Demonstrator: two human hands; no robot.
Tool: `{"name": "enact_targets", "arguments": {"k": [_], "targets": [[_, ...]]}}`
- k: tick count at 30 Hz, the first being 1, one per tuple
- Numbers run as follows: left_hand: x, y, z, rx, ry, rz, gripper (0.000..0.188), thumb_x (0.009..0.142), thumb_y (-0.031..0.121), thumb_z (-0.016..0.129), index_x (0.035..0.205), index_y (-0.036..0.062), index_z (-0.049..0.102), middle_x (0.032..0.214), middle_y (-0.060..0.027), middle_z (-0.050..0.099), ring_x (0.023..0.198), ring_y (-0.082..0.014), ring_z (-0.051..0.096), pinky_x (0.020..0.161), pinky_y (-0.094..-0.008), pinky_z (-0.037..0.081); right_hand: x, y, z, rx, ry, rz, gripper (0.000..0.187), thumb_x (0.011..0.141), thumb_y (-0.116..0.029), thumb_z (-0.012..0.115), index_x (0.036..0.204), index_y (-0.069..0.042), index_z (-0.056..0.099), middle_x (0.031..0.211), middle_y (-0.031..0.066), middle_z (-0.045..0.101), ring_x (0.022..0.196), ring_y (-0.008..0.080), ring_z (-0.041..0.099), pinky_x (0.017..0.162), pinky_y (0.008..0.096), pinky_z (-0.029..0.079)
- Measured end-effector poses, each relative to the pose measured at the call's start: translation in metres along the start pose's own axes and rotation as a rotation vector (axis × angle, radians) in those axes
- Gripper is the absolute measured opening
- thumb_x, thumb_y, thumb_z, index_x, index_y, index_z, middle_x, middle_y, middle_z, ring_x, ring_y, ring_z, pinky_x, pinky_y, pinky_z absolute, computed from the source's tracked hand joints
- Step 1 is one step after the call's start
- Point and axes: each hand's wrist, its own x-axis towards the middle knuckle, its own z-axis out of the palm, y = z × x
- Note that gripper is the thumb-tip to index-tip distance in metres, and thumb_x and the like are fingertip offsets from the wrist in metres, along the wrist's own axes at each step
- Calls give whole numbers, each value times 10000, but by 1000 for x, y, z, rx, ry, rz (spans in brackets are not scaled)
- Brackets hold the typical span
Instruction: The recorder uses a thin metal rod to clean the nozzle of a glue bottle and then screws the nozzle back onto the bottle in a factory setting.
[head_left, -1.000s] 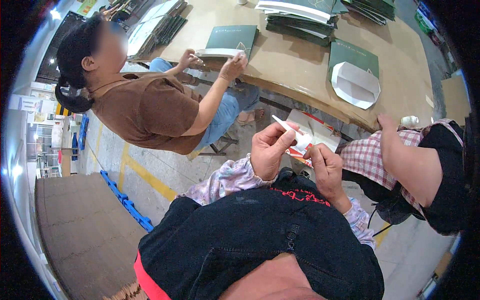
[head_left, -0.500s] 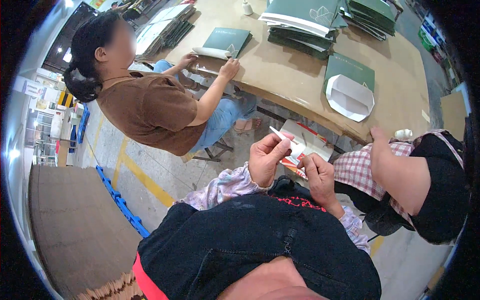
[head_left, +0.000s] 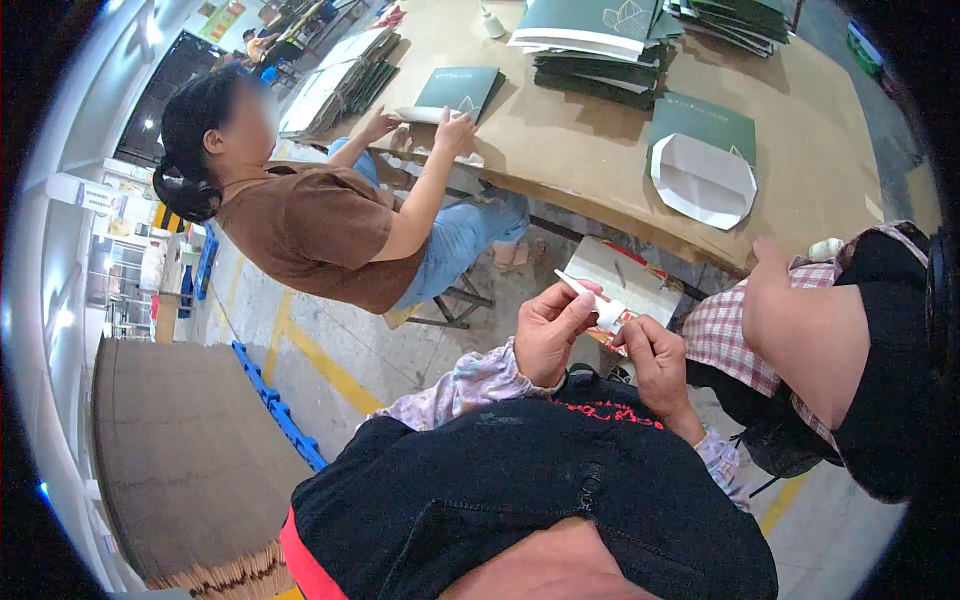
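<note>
My left hand (head_left: pixel 550 330), closed, pinches a small white object with a long pointed tip (head_left: pixel 574 284), which looks like a glue bottle nozzle. Its lower part lies in my fingers and cannot be made out fully. Close beside it, my right hand (head_left: pixel 655 362) has its fingers pressed together near the object's wider end. Whatever the right fingers hold is hidden. Both hands are in front of my dark top, above an open carton (head_left: pixel 630 278) with red and white sides near the table's edge.
A brown-topped table (head_left: pixel 800 130) bears stacks of green paper bags (head_left: pixel 600 65) and a single bag (head_left: pixel 705 170) with its white base opened. A white bottle (head_left: pixel 492 24) stands at the back. One co-worker (head_left: pixel 320 220) folds a bag at left; another's arm (head_left: pixel 805 335) is close on my right.
The view has shifted a little, so the scene sits slightly lower and to the right. My hands keep nearly the same pose around the white object. The left co-worker's hand has lifted slightly.
</note>
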Motion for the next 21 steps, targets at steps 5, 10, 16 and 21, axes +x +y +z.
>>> {"name": "enact_targets", "arguments": {"k": [5, 10, 16, 21], "targets": [[13, -3, -4, 13, -29, -3, 173, 860, 116, 564, 978, -7, 594, 853, -43, 606, 752, -106, 571, 710, -243, 475, 2, -2, 0, -16, 56, -29, 284, 914, -197, 455, 751, 6, 568, 669, 38, 545, 644, 85, 475, 594, 237, 383], [16, 8, -1, 50, -107, -15, 195, 878, 111, 529, 1017, -23, 556, 910, -87, 609, 809, -156, 590, 744, -298, 477, 3, -6, 5, -53, 104, -70, 280, 918, -190, 450, 746, 3, 558, 631, 9, 512, 589, 63, 427, 536, 228, 358], [24, 27, 2, 90, -168, 5, 200, 863, 119, 559, 1012, -15, 569, 866, -56, 608, 769, -120, 573, 699, -259, 458, 13, -13, 10, -40, 138, -67, 274, 918, -187, 455, 747, 7, 546, 640, 18, 527, 600, 71, 443, 546, 231, 370], [28, 26, 1, 16, -161, -1, 205, 862, 120, 560, 1017, -13, 565, 886, -64, 606, 798, -134, 581, 730, -274, 466, 18, -16, 11, -51, 142, -80, 274, 917, -192, 462, 745, 6, 545, 642, 8, 522, 601, 57, 433, 535, 224, 358]]}}
